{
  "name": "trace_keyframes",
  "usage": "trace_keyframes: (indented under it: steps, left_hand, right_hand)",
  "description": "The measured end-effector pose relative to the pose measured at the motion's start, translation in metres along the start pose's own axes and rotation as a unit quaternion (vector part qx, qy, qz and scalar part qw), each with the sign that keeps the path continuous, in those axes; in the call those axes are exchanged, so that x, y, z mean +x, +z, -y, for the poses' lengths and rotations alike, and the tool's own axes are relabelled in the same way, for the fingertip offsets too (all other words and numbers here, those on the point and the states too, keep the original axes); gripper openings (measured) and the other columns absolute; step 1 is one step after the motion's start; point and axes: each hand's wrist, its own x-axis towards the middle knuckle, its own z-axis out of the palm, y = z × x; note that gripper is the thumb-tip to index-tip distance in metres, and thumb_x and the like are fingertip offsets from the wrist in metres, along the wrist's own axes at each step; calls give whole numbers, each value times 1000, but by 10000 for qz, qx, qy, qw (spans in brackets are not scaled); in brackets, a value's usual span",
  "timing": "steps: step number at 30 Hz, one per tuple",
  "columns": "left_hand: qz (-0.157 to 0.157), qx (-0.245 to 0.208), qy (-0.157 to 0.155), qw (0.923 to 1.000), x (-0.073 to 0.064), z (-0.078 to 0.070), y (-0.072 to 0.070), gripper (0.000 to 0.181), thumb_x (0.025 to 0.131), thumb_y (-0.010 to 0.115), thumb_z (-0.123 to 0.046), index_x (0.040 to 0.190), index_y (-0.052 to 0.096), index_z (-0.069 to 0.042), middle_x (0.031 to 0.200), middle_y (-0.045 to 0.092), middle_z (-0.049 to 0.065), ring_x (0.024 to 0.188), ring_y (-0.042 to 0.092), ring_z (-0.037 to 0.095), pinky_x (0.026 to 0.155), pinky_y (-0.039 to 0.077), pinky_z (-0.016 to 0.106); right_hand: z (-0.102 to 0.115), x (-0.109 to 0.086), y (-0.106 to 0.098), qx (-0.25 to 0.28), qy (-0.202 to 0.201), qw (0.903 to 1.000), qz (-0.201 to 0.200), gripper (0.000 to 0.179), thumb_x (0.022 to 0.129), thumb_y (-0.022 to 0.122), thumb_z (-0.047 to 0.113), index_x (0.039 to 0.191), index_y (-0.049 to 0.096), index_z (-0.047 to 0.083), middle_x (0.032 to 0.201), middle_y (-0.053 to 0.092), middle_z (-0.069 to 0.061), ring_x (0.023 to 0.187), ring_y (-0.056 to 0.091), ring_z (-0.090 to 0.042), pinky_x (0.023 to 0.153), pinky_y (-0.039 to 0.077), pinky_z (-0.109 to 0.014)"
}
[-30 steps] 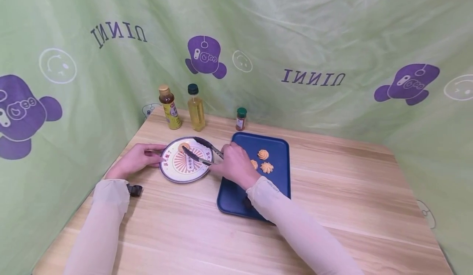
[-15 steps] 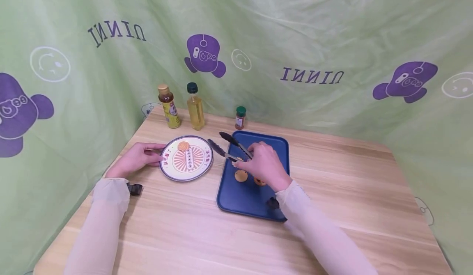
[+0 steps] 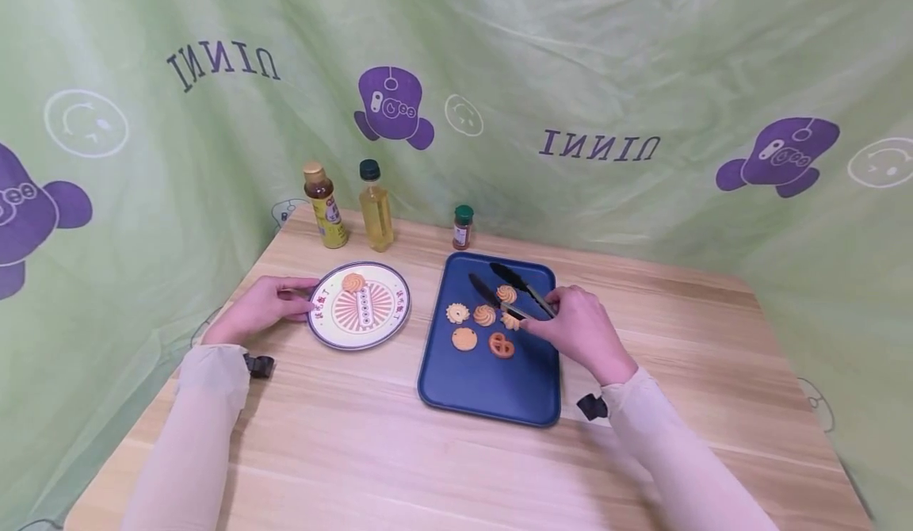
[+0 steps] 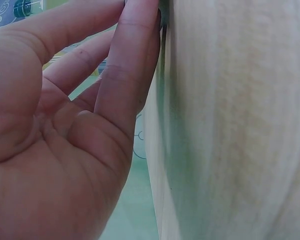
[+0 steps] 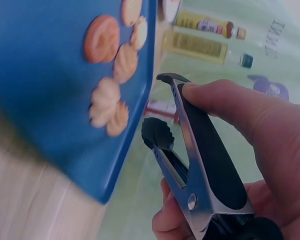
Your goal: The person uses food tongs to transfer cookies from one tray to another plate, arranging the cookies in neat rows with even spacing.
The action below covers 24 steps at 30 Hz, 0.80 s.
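In the head view my left hand (image 3: 262, 307) pinches the left rim of a round white plate (image 3: 330, 331) between thumb and fingers. A swirled cookie (image 3: 353, 282) lies near the plate's far edge. My right hand (image 3: 586, 331) holds black-tipped metal tongs (image 5: 212, 160), their arms spread with nothing between the tips. The tongs are over the far right part of a blue tray (image 3: 485, 395). On it lie a pretzel-shaped cookie (image 3: 502, 345), a round flat cookie (image 3: 464, 339), a ring-like cookie (image 3: 457, 313) and several swirled ones (image 3: 484, 315); the tongs partly cover one.
Behind the plate stand a brown-and-yellow sauce bottle (image 3: 328, 212) and an oil bottle (image 3: 376, 212). A small green-capped spice jar (image 3: 463, 228) is beyond the tray. A green printed curtain (image 3: 606, 63) hangs along the back and sides of the wooden table (image 3: 342, 444).
The tongs released the swirled cookie onto the plate. My right hand carried them rightward, from the plate to above the tray's cookies. My left hand has stayed at the plate's rim.
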Motion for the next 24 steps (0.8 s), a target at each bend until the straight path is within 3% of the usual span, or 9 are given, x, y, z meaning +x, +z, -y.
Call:
trace_keyframes:
  steps: [5,9,18,24]
  left_hand:
    - [38,-72,23,10000,0,0,1,59,107,77,-17,160,57,3,137,77,28,113,80,22,89,63,13]
    - [44,-108,33,9999,1,0,1,59,108,76,-16,160,57,3,138,77,29,110,79,19,89,64,14]
    - [59,-149,-77,9998,1,1,1,59,108,76,-16,161,56,2,139,76,29,117,79,28,89,65,14]
    - [95,-268,-63,9996,2,2,1,59,108,75,-13,161,55,4,140,74,32,115,80,25,89,68,19]
  right_hand:
    - [-16,-8,-8,-98,69,9999,-39,54,89,92,43,114,77,-3,93,68,-11,79,62,-26,65,48,-31]
    - [-23,-11,-10,-186,83,9998,9,52,89,91,41,112,77,-4,91,68,-11,78,61,-26,65,47,-30]
    - [-27,-15,-9,-225,-11,9997,69,49,89,92,38,109,78,-4,87,65,-10,73,60,-24,61,47,-30]
    - [-27,-15,-8,-306,-84,9995,-8,48,88,92,37,107,77,-5,84,64,-9,73,59,-25,61,45,-30]
